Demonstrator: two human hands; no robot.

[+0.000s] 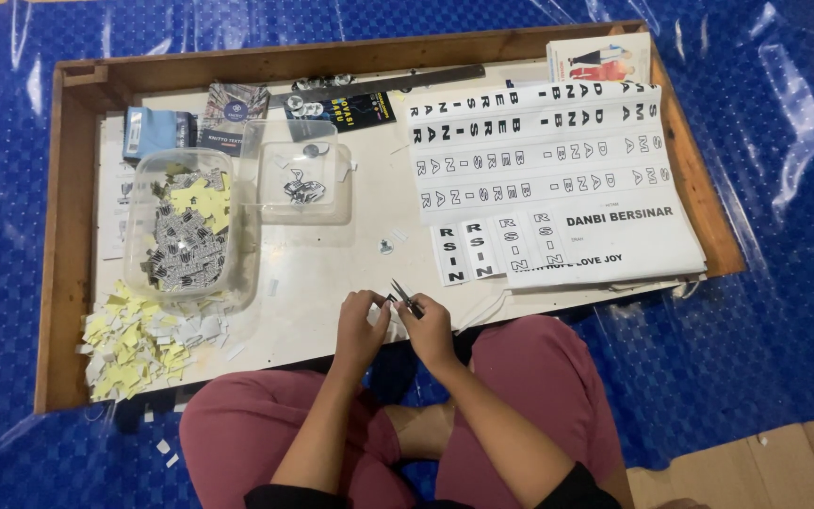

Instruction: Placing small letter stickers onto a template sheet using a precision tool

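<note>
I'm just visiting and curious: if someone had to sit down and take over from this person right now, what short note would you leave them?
Left hand: pinching a small white paper piece at the tray's near edge.
Right hand: holding small scissors, blades pointing up and away, right beside the left hand.
Things: printed letter sheets lie stacked at the right of the wooden tray. A clear tub at the left holds many cut pieces; a smaller clear container sits next to it. Yellow and white paper scraps are piled at the near left corner.
Done: many pieces already cut into the tub.
Left: several sheets look uncut.
</note>
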